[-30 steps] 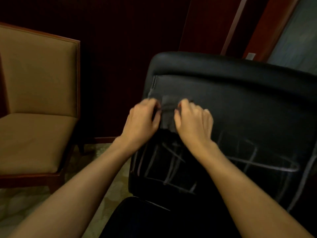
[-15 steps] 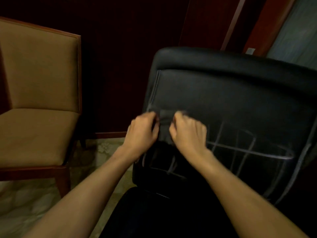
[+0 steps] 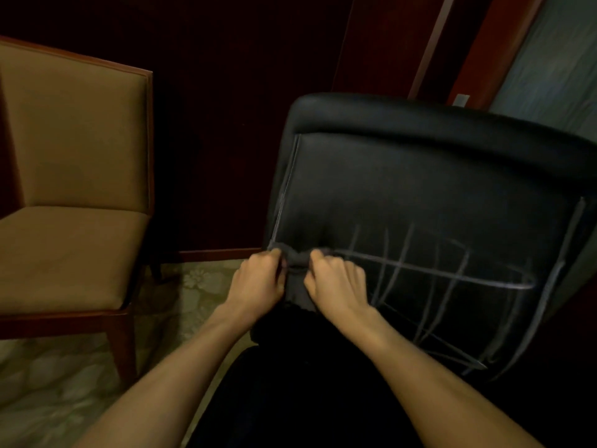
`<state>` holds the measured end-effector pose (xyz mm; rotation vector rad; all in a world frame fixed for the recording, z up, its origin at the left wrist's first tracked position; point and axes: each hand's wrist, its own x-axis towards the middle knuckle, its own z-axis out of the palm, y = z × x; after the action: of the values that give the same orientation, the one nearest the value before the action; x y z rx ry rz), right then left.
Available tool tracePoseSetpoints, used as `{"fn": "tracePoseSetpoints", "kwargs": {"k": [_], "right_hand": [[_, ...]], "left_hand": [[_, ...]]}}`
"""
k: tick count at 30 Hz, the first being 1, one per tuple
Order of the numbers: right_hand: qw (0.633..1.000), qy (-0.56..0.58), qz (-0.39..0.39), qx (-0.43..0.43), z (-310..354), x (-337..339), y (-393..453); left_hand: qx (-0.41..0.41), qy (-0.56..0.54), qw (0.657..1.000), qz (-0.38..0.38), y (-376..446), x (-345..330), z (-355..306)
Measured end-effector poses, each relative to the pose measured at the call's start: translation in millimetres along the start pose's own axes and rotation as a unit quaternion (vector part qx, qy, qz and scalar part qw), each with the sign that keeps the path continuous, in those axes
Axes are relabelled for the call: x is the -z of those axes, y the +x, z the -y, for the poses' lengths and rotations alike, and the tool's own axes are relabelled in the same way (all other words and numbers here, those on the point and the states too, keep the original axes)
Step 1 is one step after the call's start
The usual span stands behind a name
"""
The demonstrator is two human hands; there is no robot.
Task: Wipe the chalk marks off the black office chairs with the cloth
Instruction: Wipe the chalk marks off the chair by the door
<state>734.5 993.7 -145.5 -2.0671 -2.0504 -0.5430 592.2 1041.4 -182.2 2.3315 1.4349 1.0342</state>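
A black office chair (image 3: 420,176) fills the right half of the view, its backrest facing me. White chalk marks (image 3: 433,273) criss-cross the lower right of the backrest: one long loop and several upright strokes. A dark grey cloth (image 3: 297,286) is pressed against the backrest's lower left. My left hand (image 3: 258,282) grips its left side and my right hand (image 3: 336,282) grips its right side, so most of the cloth is hidden under my fingers. The upper backrest looks free of chalk.
A tan upholstered chair (image 3: 71,176) with a reddish wooden frame stands at the left, close to the office chair. Dark wood panelling (image 3: 226,92) runs behind both. A pale patterned carpet (image 3: 64,376) covers the floor below.
Both hands have dragged the cloth down the left part of the backrest. The chalk strokes that showed below my hands on that side are no longer visible.
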Motion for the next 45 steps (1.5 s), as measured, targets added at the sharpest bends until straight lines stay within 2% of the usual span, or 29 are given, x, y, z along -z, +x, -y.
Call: {"fn": "tracePoseSetpoints", "kwargs": {"k": [4, 7, 9, 12, 16, 18, 22, 24, 27, 30, 33, 35, 37, 39, 42, 45], "right_hand": [[0.985, 0.027, -0.159, -0.058, -27.2, 67.3, 36.9], [0.975, 0.023, -0.203, -0.084, -53.9, 91.6, 53.9], [0.979, -0.001, -0.177, -0.103, -65.1, 76.8, 50.7], [0.989, -0.042, -0.11, -0.094, -63.6, 30.5, 20.2], [0.997, -0.015, -0.02, -0.071, -50.9, 7.4, -20.7], [0.997, 0.0, -0.026, -0.071, -57.5, 25.7, -16.0], [0.977, 0.026, -0.185, -0.107, -81.0, 84.6, 22.1], [0.968, 0.048, -0.204, -0.137, -92.1, 92.8, 34.8], [0.975, 0.034, -0.143, -0.167, -93.1, 56.9, 20.4], [0.987, 0.02, -0.083, -0.138, -84.9, 11.7, -19.2], [0.992, 0.036, -0.049, -0.106, -89.0, 7.5, -36.4], [0.989, 0.043, -0.092, -0.105, -93.5, 27.9, -29.2], [0.972, 0.057, -0.189, -0.129, -100.8, 61.2, -11.3], [0.954, 0.058, -0.249, -0.154, -116.2, 92.6, 7.3], [0.956, 0.031, -0.223, -0.19, -137.5, 99.2, 17.6], [0.968, -0.034, -0.177, -0.174, -137.3, 57.8, -11.0]], "left_hand": [[-0.075, -0.087, 0.983, -0.145, 50.8, 29.9, -36.9], [-0.093, -0.111, 0.972, -0.182, 81.0, 40.7, -75.1], [-0.076, -0.087, 0.982, -0.147, 85.7, 29.8, -86.3], [-0.024, 0.004, 0.999, -0.036, 62.0, 2.3, -81.8], [-0.028, 0.076, 0.994, 0.069, 26.0, -10.0, -73.1], [-0.027, 0.056, 0.997, 0.045, 28.5, -1.4, -78.5], [-0.071, -0.074, 0.99, -0.099, 66.9, 21.4, -111.7], [-0.089, -0.104, 0.983, -0.124, 82.5, 22.4, -123.7], [-0.077, -0.063, 0.992, -0.082, 76.6, -3.7, -116.5], [-0.07, -0.002, 0.997, -0.015, 36.4, -35.4, -93.5], [-0.068, -0.011, 0.997, 0.03, 10.7, -41.4, -85.7], [-0.081, -0.035, 0.996, -0.005, 22.0, -32.2, -94.1], [-0.108, -0.083, 0.988, -0.073, 47.5, -18.9, -115.7], [-0.129, -0.118, 0.978, -0.116, 74.0, -5.4, -142.7], [-0.124, -0.116, 0.98, -0.101, 90.5, -8.2, -164.7], [-0.107, -0.062, 0.99, -0.065, 67.8, -37.7, -152.8]]}}
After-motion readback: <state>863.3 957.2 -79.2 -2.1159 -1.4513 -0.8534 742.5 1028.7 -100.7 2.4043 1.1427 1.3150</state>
